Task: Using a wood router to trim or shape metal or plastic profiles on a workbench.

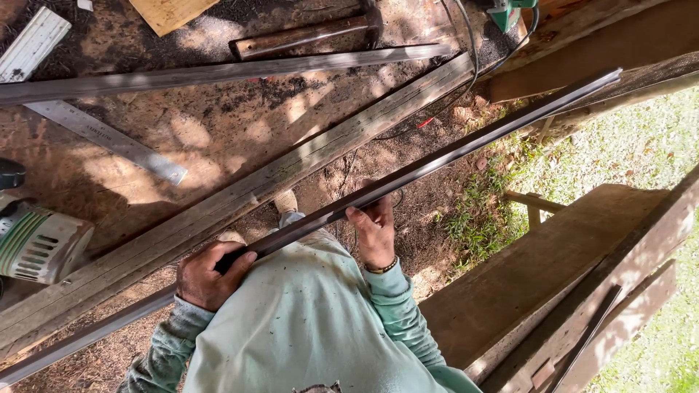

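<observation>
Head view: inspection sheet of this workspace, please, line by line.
Surface: worn wooden workbench, dusty, in dappled sun.
Job's things: long dark metal strip, running diagonally across the view, held in both hands.
Clutter: steel ruler, power tool, grey wooden batten, wood offcut.
Grippers: left hand closed around the strip; right hand gripping it further along.
Cables: black cable leading to a green tool.
Surroundings: grass, wooden planks at right, bare dirt below.
</observation>
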